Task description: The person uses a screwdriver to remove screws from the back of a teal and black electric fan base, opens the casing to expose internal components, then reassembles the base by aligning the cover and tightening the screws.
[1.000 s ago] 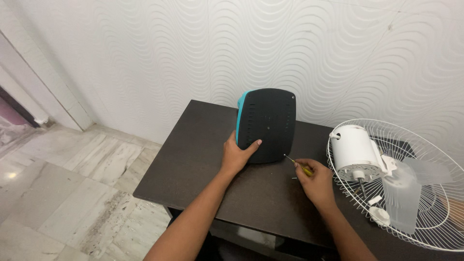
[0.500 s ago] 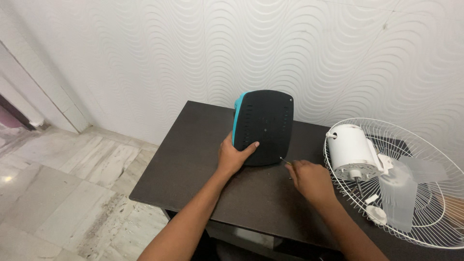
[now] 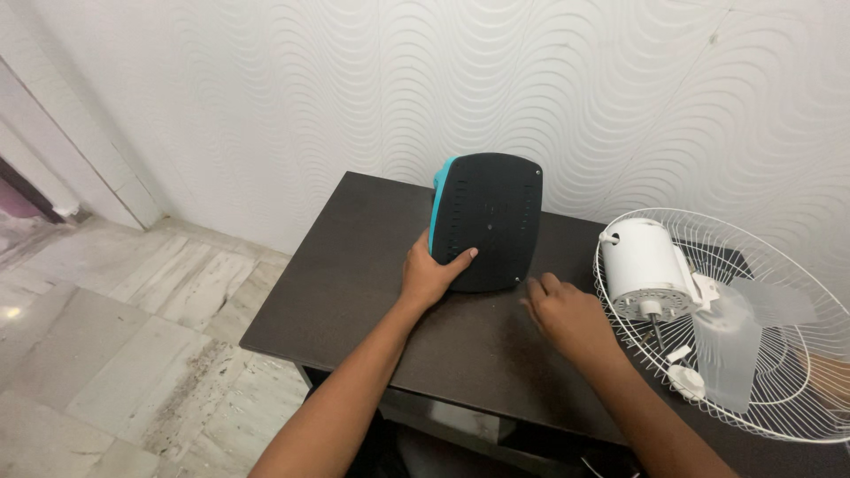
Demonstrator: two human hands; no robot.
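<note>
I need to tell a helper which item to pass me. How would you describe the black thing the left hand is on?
On the dark table by the wavy white wall, the black panel stands tilted under the left hand. Only it has a turquoise edge; the fan beside it is white.

No packages, labels, signs or screens are visible anywhere in view.

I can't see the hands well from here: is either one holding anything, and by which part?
The left hand grips the black panel by its lower left corner. Whether the right hand holds anything cannot be told.
</note>
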